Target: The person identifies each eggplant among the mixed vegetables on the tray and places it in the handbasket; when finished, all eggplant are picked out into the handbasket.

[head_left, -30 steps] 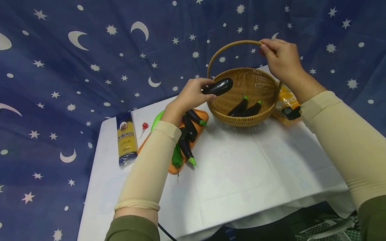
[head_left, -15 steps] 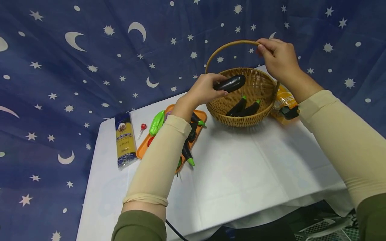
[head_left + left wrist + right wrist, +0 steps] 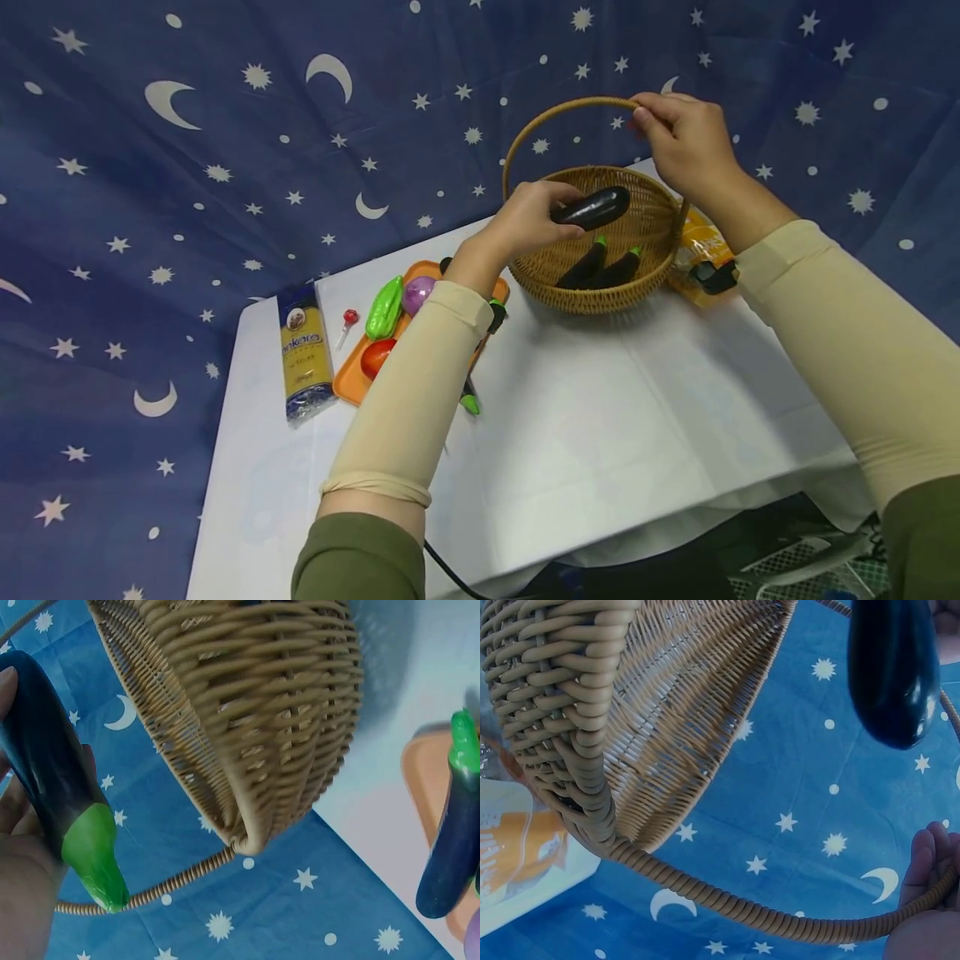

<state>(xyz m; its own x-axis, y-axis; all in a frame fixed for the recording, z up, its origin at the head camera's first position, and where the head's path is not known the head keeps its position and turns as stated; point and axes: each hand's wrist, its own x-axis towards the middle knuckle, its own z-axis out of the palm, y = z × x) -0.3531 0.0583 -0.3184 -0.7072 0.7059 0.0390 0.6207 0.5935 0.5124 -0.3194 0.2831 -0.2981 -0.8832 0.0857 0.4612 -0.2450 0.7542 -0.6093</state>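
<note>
My left hand point(image 3: 534, 218) grips a dark eggplant point(image 3: 596, 208) by its stem half, above the open top of a wicker basket point(image 3: 577, 300). In the left wrist view, the held eggplant point(image 3: 45, 742) shows its green cap point(image 3: 94, 851) pointing away from the basket. My right hand point(image 3: 686, 137) pinches the upper right of the basket's arched handle point(image 3: 558, 110). Two more eggplants point(image 3: 585, 265) lie inside the basket, green tips up. Beneath my left forearm, an orange tray point(image 3: 348, 382) carries several vegetables, partly hidden, with another eggplant point(image 3: 450, 840) on it.
On the tray are a green pepper point(image 3: 386, 308), a purple onion point(image 3: 417, 293) and a red tomato point(image 3: 375, 358). A lollipop point(image 3: 349, 319) and a yellow-blue pasta packet point(image 3: 306, 358) lie left of it. An orange packet point(image 3: 705, 250) sits right of the basket. A starry curtain point(image 3: 247, 167) hangs behind.
My left hand has carried the eggplant rightward from the basket's left rim to over its opening. The left forearm now uncovers the tray's left side. My right hand keeps hold of the handle.
</note>
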